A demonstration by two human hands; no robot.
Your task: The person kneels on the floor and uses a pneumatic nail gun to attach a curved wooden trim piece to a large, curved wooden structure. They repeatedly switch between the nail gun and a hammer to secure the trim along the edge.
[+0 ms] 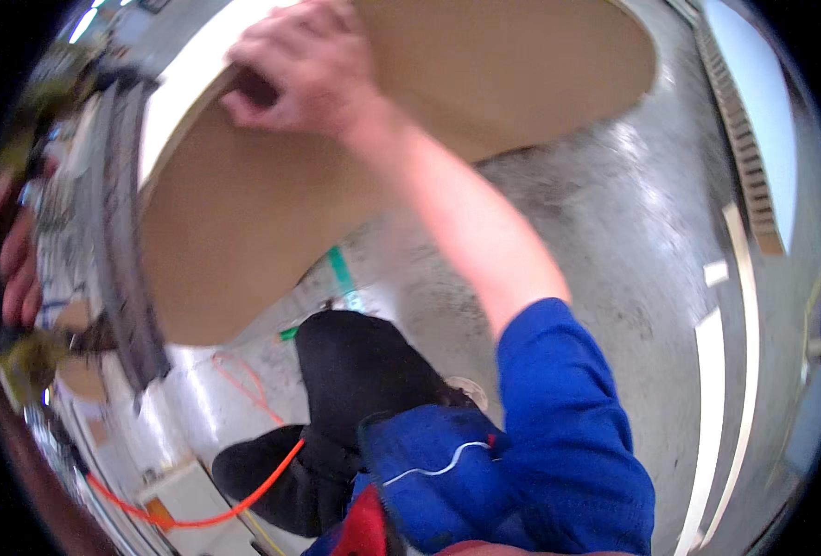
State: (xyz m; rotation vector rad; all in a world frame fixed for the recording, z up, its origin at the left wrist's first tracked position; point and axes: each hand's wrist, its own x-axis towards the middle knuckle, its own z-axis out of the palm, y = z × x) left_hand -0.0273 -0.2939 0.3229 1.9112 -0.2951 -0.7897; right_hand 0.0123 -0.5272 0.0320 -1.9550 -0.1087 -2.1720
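My right hand (pixel 308 69) is closed over the edge of a large brown board (pixel 243 185), fingers on its pale side and thumb on the brown face. The board has a curved outline and stands tilted in front of me. At the far left rim my left hand (pixel 21 269) shows dimly, its fingers curled round an olive-and-black hand tool (pixel 32 366). The tool's exact kind is blurred. Beside it, a dark grey ridged strip (pixel 123 232) runs along the board's left edge.
An orange hose (pixel 234 510) loops past my legs at lower left. Long pale strips (pixel 710 417) and a small white piece (pixel 716 272) lie on the grey floor (pixel 605 232) to the right. A light-blue panel with a ribbed brown edge (pixel 753 111) stands at far right. Green tape (pixel 341 269) marks the floor.
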